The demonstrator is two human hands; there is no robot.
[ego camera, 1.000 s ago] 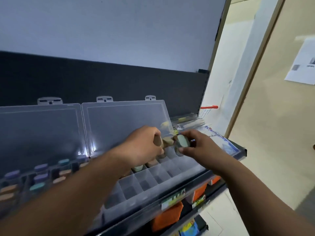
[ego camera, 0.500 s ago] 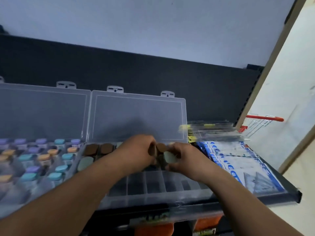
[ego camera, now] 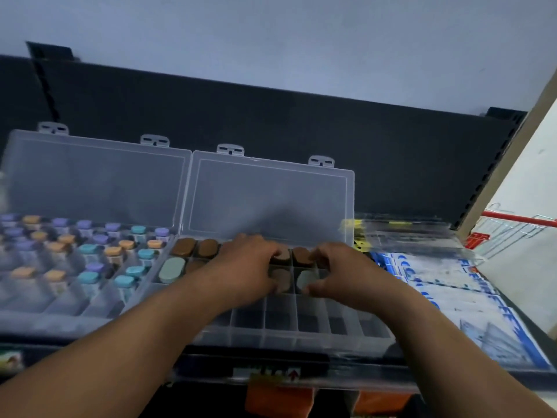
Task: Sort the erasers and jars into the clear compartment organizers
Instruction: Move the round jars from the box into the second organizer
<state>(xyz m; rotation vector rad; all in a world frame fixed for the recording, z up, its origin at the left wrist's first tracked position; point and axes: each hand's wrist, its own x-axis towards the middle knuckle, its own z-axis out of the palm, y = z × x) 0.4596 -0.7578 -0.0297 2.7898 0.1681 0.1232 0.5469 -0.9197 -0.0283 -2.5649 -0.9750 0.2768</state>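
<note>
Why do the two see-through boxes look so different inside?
The left clear plastic organizer holds small upright jars with purple, orange and teal lids; the right clear plastic organizer holds flat oval erasers, brown and grey-green. The left hand and right hand reach into the right one, not the left one. Both boxes are clear, with lids standing open.

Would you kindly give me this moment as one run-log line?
left hand: pinches brown eraser in right organizer | right hand: pinches grey-green eraser beside it | jars: in left organizer
</note>
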